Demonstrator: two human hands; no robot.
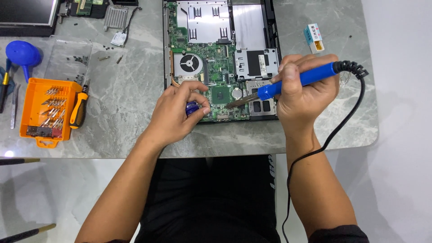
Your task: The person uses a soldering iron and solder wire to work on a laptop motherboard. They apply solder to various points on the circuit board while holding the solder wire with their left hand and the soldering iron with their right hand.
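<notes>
both hands work over the lower edge of the green laptop motherboard [215,76], which lies in its open black case on the grey marble table [126,99]; it seems best to brace the wrists and bring only the tip onto the joint, clear of nearby chips. the right hand [303,92] is clenched round the blue soldering iron [297,81], its tip angled down-left onto the board. the left hand [177,112] pinches a small dark-blue object [192,108], fingers curled nearly closed, just beside the tip.

Electronics repair workshop, opened laptop [220,58] with bare circuit board on marble table [126,94], soldering iron [297,81], orange bit set [45,110], loose screws [78,58], blue air blower [22,54]
</notes>
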